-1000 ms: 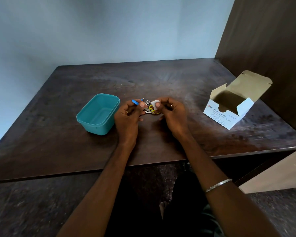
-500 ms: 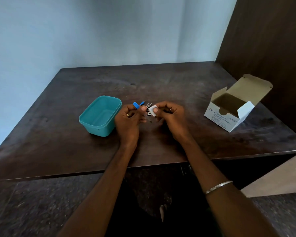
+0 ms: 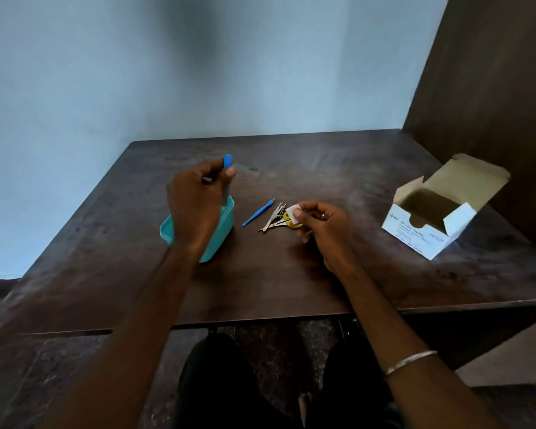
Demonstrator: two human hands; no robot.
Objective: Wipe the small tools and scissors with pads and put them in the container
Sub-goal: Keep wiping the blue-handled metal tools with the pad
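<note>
The blue-handled tool (image 3: 227,161) is standing nearly upright, pinched in the left hand (image 3: 198,205) directly over the teal container (image 3: 226,222) near the tabletop's (image 3: 338,168) left edge. The right hand (image 3: 325,227) is gripping a white pad (image 3: 293,210) beside the scissors (image 3: 287,221) and remaining tools (image 3: 258,213), mid-tabletop.

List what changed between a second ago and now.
The left hand carried a blue-handled tool away from the pile, leftward, to above the teal plastic container. The right hand kept its grip on the white pad beside the pile. A second blue-handled tool and the yellow-handled scissors now lie exposed. The open cardboard box stayed put.
</note>
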